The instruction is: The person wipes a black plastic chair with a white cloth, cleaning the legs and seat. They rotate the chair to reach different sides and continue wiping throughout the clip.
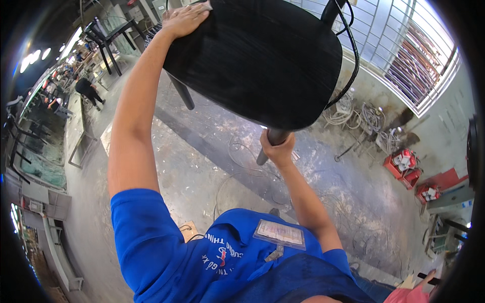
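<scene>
Left hand (184,21) flat at left edge of black seat (262,60), pale scrap (206,5) by its fingertips, right hand (281,151) gripping chair leg (277,135), wide floor (343,212) reaching to wall (444,123)

- Black chair (252,63): broad seat with rounded corners, dark finish, faint grain.
- Pose: the seat's top face shows; 2 round legs (183,94) extend below its near edge.
- Place: upper middle of the view.
- Pale scrap (207,5): small, partly hidden, at the seat's far left part.
</scene>
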